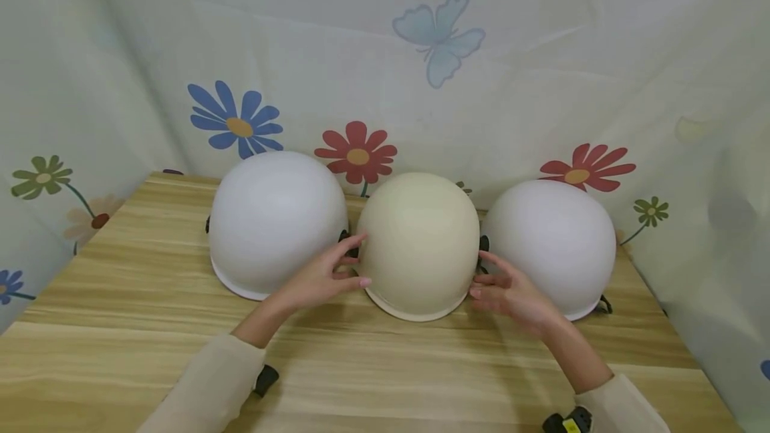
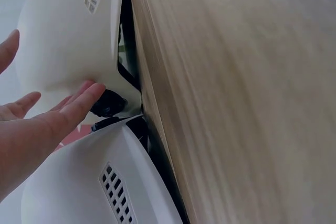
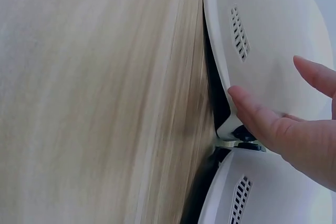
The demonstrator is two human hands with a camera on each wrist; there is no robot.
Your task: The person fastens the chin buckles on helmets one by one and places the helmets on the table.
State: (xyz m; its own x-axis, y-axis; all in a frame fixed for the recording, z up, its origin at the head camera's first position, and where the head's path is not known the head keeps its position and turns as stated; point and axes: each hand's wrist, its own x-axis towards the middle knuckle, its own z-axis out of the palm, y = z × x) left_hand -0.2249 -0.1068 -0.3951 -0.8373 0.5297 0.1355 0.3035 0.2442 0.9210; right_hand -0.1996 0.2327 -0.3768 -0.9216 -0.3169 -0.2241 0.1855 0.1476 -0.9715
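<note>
Three helmets stand in a row on the table, domes up: a white helmet [image 1: 277, 219] on the left, a cream helmet [image 1: 421, 246] in the middle, another white helmet [image 1: 550, 246] on the right. My left hand [image 1: 327, 276] is at the cream helmet's left side, fingers spread; in the left wrist view its fingertips [image 2: 94, 92] are against or very near the shell, by a black side fitting [image 2: 108, 103]. On the opposite side is my right hand [image 1: 511, 293], fingers extended; the right wrist view shows a fingertip [image 3: 234, 94] at the lower rim. Neither hand grips the helmet.
The wood-grain table [image 1: 385, 379] runs in front of the helmets. Behind it hangs a pale curtain [image 1: 337, 52] printed with flowers and a butterfly. Both white helmets stand close beside the cream one, with black fittings in the narrow gaps.
</note>
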